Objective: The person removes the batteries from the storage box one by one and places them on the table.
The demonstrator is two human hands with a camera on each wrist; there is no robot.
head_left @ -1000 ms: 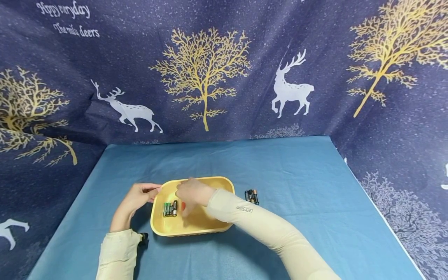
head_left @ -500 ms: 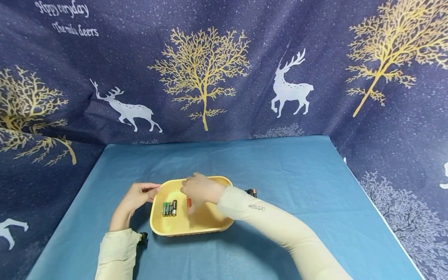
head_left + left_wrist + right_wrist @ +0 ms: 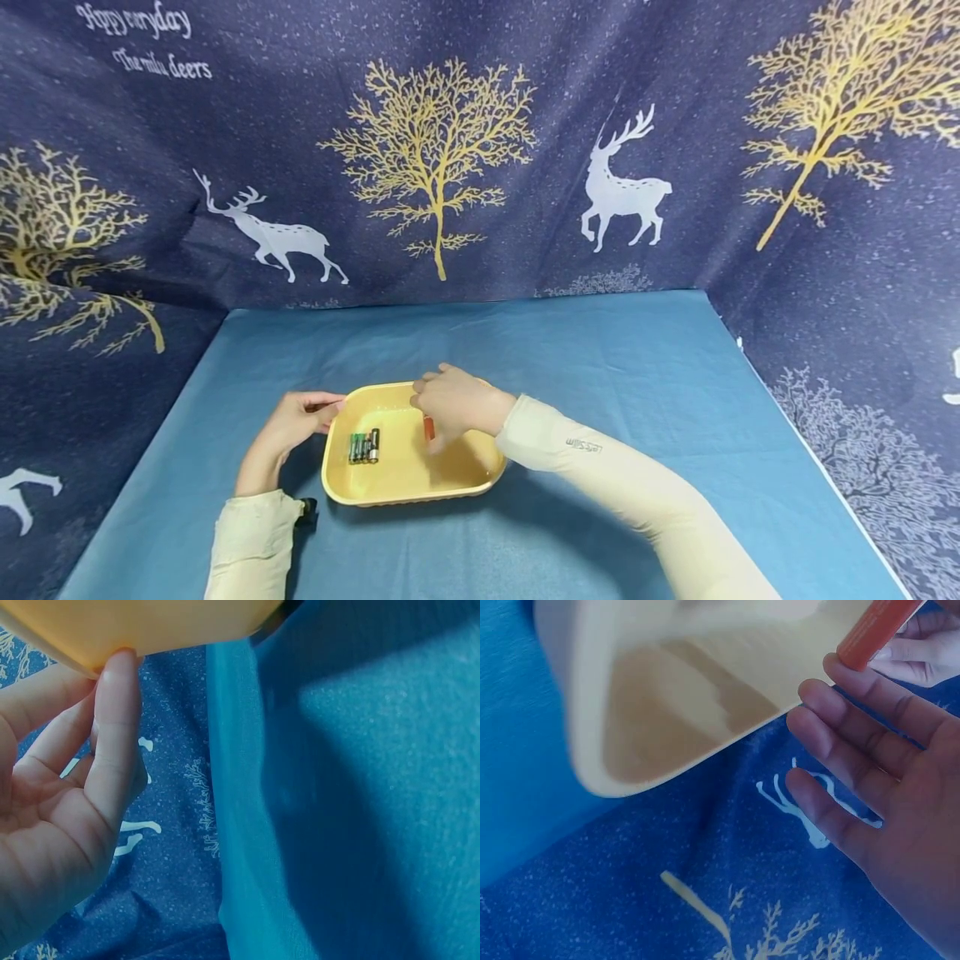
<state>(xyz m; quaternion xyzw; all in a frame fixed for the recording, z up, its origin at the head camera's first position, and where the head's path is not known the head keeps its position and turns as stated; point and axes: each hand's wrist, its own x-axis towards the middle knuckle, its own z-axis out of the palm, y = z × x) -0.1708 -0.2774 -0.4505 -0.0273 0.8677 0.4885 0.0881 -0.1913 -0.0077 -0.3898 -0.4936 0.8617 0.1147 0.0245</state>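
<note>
A yellow plastic tub (image 3: 397, 479) stands on the cloth, with several small green and black batteries (image 3: 364, 447) lined up inside at its left. At its left end my left hand (image 3: 296, 423) pinches the rim; in the left wrist view thumb and fingers meet at the tub's edge. Over the tub's right half, my right hand (image 3: 461, 404) holds an orange battery (image 3: 429, 428) upright. The right wrist view shows this orange battery (image 3: 876, 634) at the index fingertip, other fingers extended; the thumb is out of sight there.
Blue cloth (image 3: 615, 367) covers the table, which meets a dark blue hanging cloth (image 3: 495, 250) printed with trees and deer at back and sides. My right sleeve (image 3: 600, 467) crosses the table's front right. A black object (image 3: 307, 510) sits at the left cuff.
My right hand has moved rightward across the tub with the orange battery. The sleeve now covers the loose batteries on the cloth right of the tub. My left hand stays at the rim.
</note>
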